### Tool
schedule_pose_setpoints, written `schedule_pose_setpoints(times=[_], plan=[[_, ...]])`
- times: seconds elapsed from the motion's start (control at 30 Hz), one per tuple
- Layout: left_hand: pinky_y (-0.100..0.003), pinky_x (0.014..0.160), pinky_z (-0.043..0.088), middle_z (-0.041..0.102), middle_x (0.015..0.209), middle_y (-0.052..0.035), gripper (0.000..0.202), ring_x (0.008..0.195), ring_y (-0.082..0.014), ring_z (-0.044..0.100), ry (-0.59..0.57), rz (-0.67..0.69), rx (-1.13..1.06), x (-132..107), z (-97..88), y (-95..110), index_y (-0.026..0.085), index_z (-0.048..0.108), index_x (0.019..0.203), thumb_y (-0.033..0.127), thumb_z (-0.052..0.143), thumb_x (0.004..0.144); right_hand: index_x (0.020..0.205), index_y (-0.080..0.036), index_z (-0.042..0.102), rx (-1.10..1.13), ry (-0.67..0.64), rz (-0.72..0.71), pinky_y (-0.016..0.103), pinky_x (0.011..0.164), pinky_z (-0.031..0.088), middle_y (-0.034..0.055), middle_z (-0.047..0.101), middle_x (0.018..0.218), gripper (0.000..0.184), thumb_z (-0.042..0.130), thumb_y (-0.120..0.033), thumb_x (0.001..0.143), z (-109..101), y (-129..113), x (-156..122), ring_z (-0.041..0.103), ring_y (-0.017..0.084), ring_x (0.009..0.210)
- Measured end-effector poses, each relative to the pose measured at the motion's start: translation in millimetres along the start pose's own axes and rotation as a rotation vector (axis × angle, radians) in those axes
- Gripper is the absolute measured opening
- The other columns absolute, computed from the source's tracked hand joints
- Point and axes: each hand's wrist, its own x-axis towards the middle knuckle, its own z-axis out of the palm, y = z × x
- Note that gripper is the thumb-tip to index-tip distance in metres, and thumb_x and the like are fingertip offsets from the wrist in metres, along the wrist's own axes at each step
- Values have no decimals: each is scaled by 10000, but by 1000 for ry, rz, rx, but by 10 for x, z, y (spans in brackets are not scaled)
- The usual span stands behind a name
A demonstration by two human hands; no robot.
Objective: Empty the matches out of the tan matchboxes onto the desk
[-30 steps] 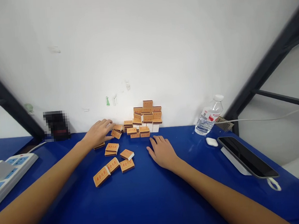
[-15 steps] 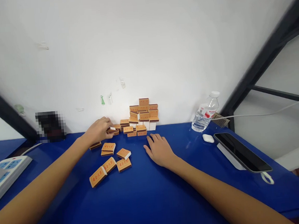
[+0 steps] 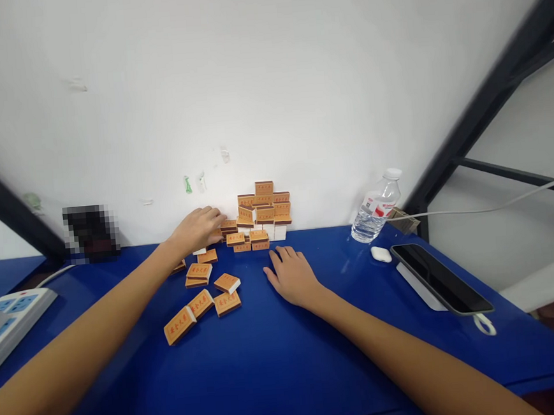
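Note:
Orange matchboxes with red print are stacked in a stepped pile (image 3: 265, 213) against the wall. My left hand (image 3: 201, 229) is at the pile's left end, its fingers bent down round a matchbox (image 3: 217, 235) that they mostly hide. Just below that hand lie a loose matchbox (image 3: 207, 257) and a white box end. Several more are scattered nearer me, among them a leaning pair (image 3: 201, 303) and a tilted matchbox (image 3: 227, 283) resting on another. My right hand (image 3: 292, 276) lies palm down on the blue table, fingers spread, in front of the pile and holding nothing.
To the right stand a water bottle (image 3: 375, 206), a white earphone case (image 3: 381, 254) and a phone (image 3: 440, 278) on a white stand. A white cable (image 3: 487, 200) crosses the right side. A power strip (image 3: 17, 317) sits at the left edge, below a pixelated dark object (image 3: 91, 233).
My left hand has moved right, from the loose matchboxes to the pile's left end. A matchbox below it now shows more fully. My right hand stays in place; the view has shifted slightly.

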Motion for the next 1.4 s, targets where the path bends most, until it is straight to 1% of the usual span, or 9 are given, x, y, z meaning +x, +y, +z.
schedule_pose_setpoints(times=[0.4,0.67,0.87,0.97,1.07,1.17,1.23,1.3,1.4], plan=[[-394,887,482,680,1131,-123,402,1068,-305,624,5,97,70,176,122,-6,175,649,1255,175,741,863,1459,-62,573,3,17,-11,455,1053,426,212,589,1470,560,351,-422,1092,5,7,-2,518,344,1303],[-392,893,472,675,1131,-128,337,1056,-293,619,33,82,50,164,122,-50,164,657,1236,189,703,903,1474,-63,561,7,-6,-5,464,1062,420,225,568,1493,562,359,-424,1092,-1,9,-5,505,348,1329],[-406,890,487,707,1061,-135,230,1043,-302,636,36,86,64,185,180,-3,142,694,1135,180,679,909,1473,-60,562,5,-8,-4,469,1062,423,221,573,1490,562,362,-422,1091,-8,5,2,505,351,1332],[-430,891,499,718,1055,-148,215,1033,-313,640,67,51,65,115,99,-35,129,696,1127,211,655,932,1465,-72,569,4,-9,-3,464,1058,424,224,576,1489,554,361,-424,1091,-9,3,0,507,344,1334],[-457,891,504,721,1070,-164,243,1043,-329,634,138,-16,74,-79,-83,-22,123,688,1165,254,618,972,1460,-68,572,1,-7,1,463,1048,432,231,580,1483,552,374,-424,1089,-5,6,-1,513,344,1332],[-453,864,514,728,1071,-161,253,1024,-322,636,270,-72,73,-337,-248,173,132,688,1170,300,610,999,1463,-66,570,-4,0,0,466,1045,436,230,581,1482,553,379,-427,1090,1,11,-1,518,346,1329],[-434,859,520,734,1063,-140,236,992,-294,642,279,-38,37,-473,-284,407,140,683,1182,274,615,1000,1461,-66,572,-6,5,-3,463,1045,436,227,588,1475,552,378,-428,1092,9,8,-5,522,345,1326],[-418,850,525,736,1048,-127,208,971,-278,647,247,26,-5,-539,-245,672,141,686,1163,247,630,993,1453,-64,577,-11,10,-6,459,1043,437,221,596,1467,546,381,-424,1093,22,1,-13,527,343,1319],[-410,840,529,738,1067,-124,235,986,-275,656,229,100,-55,-490,-103,1015,133,677,1195,261,638,1002,1441,-71,583,-25,36,-16,444,1027,445,210,602,1464,525,399,-416,1091,37,-1,-18,537,337,1305]])
